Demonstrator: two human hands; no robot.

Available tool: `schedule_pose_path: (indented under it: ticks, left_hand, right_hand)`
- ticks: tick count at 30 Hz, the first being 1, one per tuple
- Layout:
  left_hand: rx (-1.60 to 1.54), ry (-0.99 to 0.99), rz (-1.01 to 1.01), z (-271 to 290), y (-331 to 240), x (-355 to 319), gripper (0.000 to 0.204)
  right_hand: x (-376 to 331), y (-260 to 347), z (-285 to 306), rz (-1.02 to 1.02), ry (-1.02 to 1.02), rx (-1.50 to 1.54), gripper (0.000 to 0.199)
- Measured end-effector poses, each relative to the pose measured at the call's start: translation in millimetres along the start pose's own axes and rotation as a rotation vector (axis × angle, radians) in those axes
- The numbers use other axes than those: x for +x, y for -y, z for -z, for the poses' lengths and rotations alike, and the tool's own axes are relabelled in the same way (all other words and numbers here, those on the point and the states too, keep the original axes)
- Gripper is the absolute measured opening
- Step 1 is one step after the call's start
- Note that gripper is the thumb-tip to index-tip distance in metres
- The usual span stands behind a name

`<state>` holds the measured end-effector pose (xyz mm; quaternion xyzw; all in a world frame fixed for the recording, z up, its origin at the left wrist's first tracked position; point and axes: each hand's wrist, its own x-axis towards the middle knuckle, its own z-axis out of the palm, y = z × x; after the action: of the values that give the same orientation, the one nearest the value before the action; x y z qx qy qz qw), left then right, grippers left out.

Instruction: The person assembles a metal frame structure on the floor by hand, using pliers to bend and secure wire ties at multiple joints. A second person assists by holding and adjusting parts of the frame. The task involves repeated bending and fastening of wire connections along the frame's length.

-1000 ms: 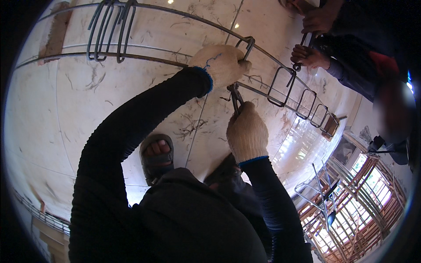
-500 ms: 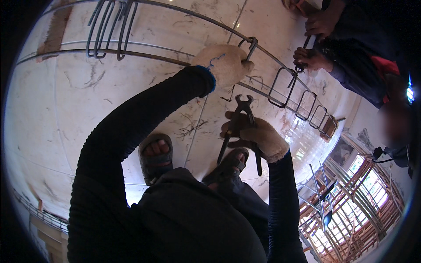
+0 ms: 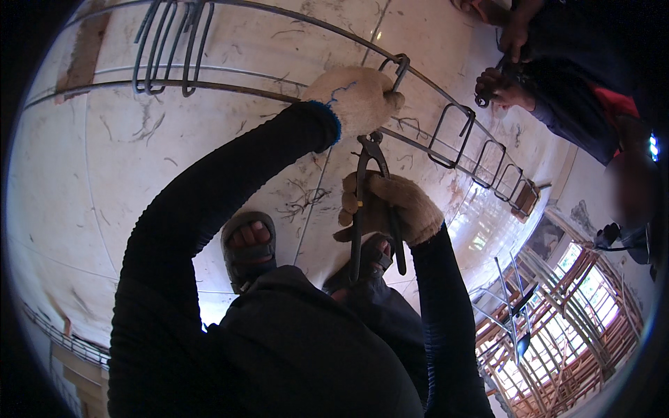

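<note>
My left hand [image 3: 354, 103], in a cream knitted glove with a blue cuff, is closed at a bent steel stirrup [image 3: 401, 72] where it meets the long reinforcing bars [image 3: 240, 88]. The glove hides the exact grip point. Just below it, my gloved right hand [image 3: 396, 207] is wrapped round the handles of dark end-cutting pincers [image 3: 362, 177]. The pincer jaws point up and sit right under the near bar, close to my left hand. Their jaws look nearly closed; whether they bite on a wire cannot be made out.
Several stirrups [image 3: 171, 52] hang bunched at the left; more are spaced along the bars to the right. Wooden blocks [image 3: 526, 198] lie under the bar ends. Across the bars, a co-worker's hand [image 3: 507, 93] holds a dark tool. Wire scraps [image 3: 303, 198] litter the floor near my sandalled feet.
My right hand has moved the pincers up and left to the near bar, and their jaws and handles have drawn together. My left hand stays put. The co-worker's tool has lifted off the bars.
</note>
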<state>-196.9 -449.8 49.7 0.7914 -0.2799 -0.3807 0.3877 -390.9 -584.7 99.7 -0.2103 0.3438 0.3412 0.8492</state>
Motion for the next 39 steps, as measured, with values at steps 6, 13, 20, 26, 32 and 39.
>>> schedule_pose_path:
  ticks: [6, 13, 20, 26, 32, 39]
  left_hand:
    - [-0.039, -0.015, 0.009, -3.5, 3.9, 3.2, 0.048]
    - [-0.035, 0.004, 0.052, -3.0, 3.2, 2.5, 0.050]
    - [-0.016, -0.050, -0.014, -9.0, 7.4, 4.7, 0.051]
    - [-0.010, -0.020, 0.003, -2.6, 2.0, 3.9, 0.050]
    - [-0.011, 0.022, 0.013, -2.1, 1.0, 4.1, 0.050]
    - [-0.038, 0.074, 0.053, -0.4, 0.0, 6.2, 0.052]
  right_hand:
    - [-0.7, -11.2, -9.2, 0.007, 0.050, 0.199, 0.037]
    - [3.4, -8.8, -47.0, -0.012, -0.201, 0.021, 0.042]
    - [7.2, -2.4, -77.4, -0.092, -0.802, -0.642, 0.039]
    - [19.2, -15.6, -60.7, -0.069, -1.175, -1.800, 0.034]
    - [-8.8, -2.0, -46.0, 0.070, -0.459, -0.313, 0.049]
    - [-1.6, 7.6, -29.4, 0.049, -0.159, -0.237, 0.060]
